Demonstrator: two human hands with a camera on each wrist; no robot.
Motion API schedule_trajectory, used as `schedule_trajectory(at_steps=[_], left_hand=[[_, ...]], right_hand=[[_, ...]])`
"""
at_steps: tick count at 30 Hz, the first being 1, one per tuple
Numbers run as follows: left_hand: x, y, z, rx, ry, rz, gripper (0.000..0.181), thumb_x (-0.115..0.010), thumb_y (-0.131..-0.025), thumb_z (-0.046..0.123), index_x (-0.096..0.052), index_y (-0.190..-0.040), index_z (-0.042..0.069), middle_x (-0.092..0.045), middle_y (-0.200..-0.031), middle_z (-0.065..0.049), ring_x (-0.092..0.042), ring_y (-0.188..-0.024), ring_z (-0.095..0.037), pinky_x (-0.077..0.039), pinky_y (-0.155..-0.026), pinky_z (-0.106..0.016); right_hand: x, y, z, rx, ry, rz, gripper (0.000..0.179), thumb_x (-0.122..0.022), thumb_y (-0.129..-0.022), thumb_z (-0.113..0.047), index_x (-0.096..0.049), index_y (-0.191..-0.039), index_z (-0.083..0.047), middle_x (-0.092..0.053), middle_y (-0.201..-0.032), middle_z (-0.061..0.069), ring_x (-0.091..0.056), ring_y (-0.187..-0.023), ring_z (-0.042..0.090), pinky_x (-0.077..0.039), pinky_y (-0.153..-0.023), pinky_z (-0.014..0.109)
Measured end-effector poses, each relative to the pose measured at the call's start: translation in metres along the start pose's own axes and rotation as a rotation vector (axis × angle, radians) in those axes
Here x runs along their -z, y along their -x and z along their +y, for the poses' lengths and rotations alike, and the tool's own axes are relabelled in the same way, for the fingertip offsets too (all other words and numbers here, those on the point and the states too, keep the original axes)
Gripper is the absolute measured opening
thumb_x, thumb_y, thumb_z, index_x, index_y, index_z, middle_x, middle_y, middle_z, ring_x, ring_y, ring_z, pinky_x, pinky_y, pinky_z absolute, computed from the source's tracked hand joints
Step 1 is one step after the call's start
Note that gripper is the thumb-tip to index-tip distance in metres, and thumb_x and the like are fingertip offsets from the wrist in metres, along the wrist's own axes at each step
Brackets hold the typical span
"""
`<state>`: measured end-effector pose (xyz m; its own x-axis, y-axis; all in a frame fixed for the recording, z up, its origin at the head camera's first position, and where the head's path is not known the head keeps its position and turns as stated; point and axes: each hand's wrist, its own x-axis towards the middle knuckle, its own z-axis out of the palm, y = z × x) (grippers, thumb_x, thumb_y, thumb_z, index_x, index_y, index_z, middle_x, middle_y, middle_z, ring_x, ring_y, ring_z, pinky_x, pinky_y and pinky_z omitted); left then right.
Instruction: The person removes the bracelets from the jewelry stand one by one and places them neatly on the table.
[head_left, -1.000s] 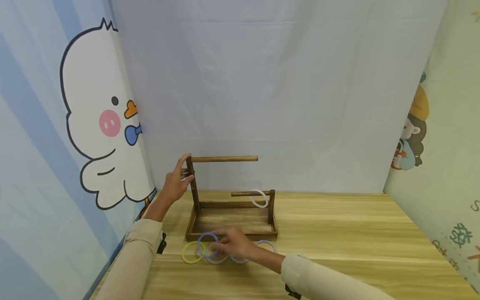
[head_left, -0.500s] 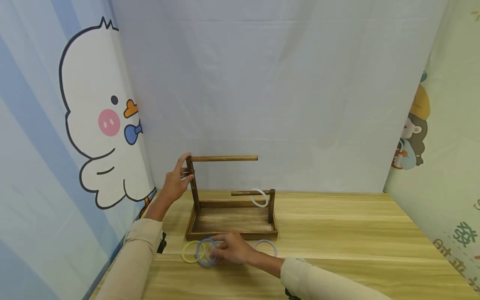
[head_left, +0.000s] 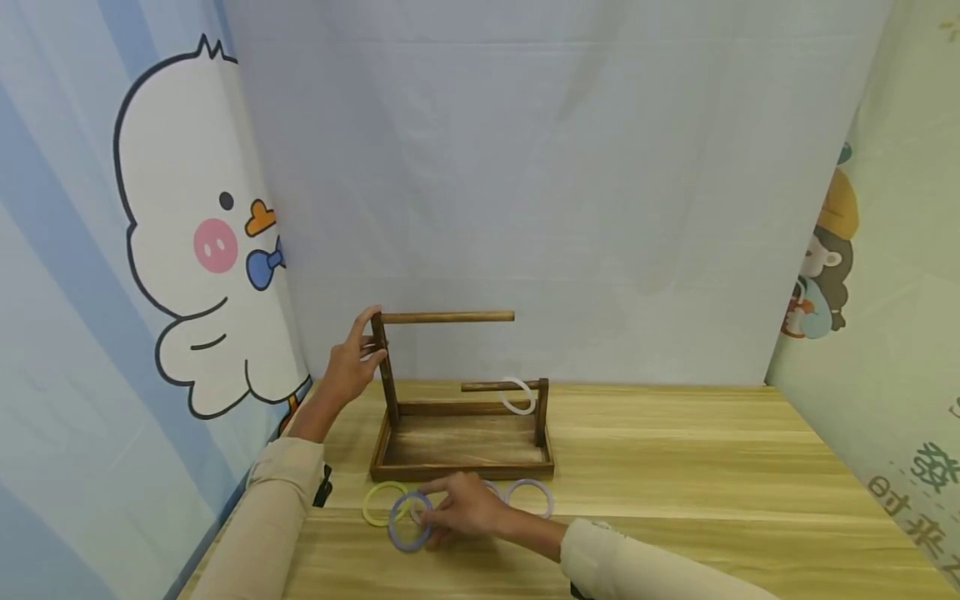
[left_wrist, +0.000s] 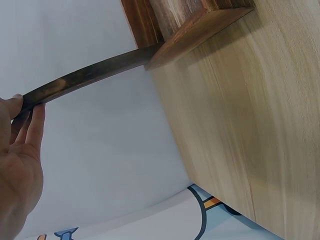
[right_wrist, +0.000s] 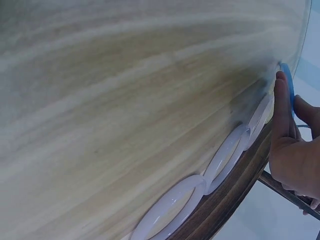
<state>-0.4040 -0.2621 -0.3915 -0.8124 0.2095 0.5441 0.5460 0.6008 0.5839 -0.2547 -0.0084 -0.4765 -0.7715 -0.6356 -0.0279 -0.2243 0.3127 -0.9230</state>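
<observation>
With thumb and fingers, my left hand (head_left: 348, 367) grips the top of the tall post (head_left: 386, 379) of a brown wooden rack; the left wrist view shows the post (left_wrist: 85, 76) between them. My right hand (head_left: 467, 508) pinches a blue ring (head_left: 392, 528) just in front of the rack, low over the table. In the right wrist view the blue ring (right_wrist: 286, 75) stands edge-on between thumb and fingers. A yellow ring (head_left: 367, 507) lies beside it on the left. Pale purple rings (head_left: 550, 500) lie to the right, partly hidden by my right hand.
The rack has a shallow tray base (head_left: 465, 472), a high bar (head_left: 450, 317) and a shorter low bar (head_left: 476, 387). A white ring (head_left: 531, 402) hangs on the low bar. A pale curtain (head_left: 562, 208) closes the back, with printed cloths at both sides.
My right hand and the blue ring have moved down in the head view, nearer to me, with the ring slightly left. My left hand stays on the post.
</observation>
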Motion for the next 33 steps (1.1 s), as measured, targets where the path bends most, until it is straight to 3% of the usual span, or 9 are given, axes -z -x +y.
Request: schedule_trajectory(at_steps=[8, 18, 28, 33], left_hand=[[0.0, 0.001, 0.0, 0.003, -0.01, -0.001, 0.081, -0.067, -0.098, -0.006, -0.027, -0.163, 0.021, -0.065, -0.126, -0.035, -0.067, -0.116, -0.047, -0.059, -0.098, -0.054], [-0.001, -0.002, 0.0, 0.008, 0.005, 0.003, 0.081, -0.067, -0.099, -0.006, -0.027, -0.163, 0.023, -0.065, -0.128, -0.035, -0.067, -0.117, -0.046, -0.059, -0.098, -0.054], [-0.002, -0.001, -0.002, 0.006, 0.008, -0.002, 0.079, -0.067, -0.099, -0.006, -0.028, -0.163, 0.02, -0.064, -0.128, -0.035, -0.067, -0.117, -0.046, -0.059, -0.097, -0.054], [-0.002, -0.001, -0.003, 0.005, 0.003, -0.004, 0.079, -0.067, -0.099, -0.005, -0.027, -0.163, 0.019, -0.064, -0.129, -0.035, -0.067, -0.117, -0.046, -0.059, -0.097, -0.055]], right_hand=[[-0.002, 0.003, 0.005, 0.0, -0.028, -0.061, 0.05, -0.074, -0.096, -0.005, -0.055, -0.141, 0.009, -0.077, -0.077, 0.012, -0.077, -0.064, 0.029, -0.066, -0.059, 0.03], [-0.01, 0.006, 0.008, -0.028, -0.083, 0.001, 0.056, -0.076, -0.094, -0.005, -0.052, -0.143, 0.009, -0.076, -0.074, 0.015, -0.074, -0.064, 0.042, -0.065, -0.053, 0.032], [-0.016, 0.009, 0.011, -0.066, -0.105, 0.034, 0.056, -0.079, -0.093, -0.007, -0.054, -0.142, 0.008, -0.075, -0.07, 0.012, -0.072, -0.053, 0.02, -0.063, -0.051, 0.028], [-0.017, 0.009, 0.012, -0.06, -0.096, 0.04, 0.055, -0.078, -0.093, -0.006, -0.054, -0.141, 0.007, -0.075, -0.071, 0.014, -0.074, -0.058, 0.034, -0.063, -0.051, 0.029]])
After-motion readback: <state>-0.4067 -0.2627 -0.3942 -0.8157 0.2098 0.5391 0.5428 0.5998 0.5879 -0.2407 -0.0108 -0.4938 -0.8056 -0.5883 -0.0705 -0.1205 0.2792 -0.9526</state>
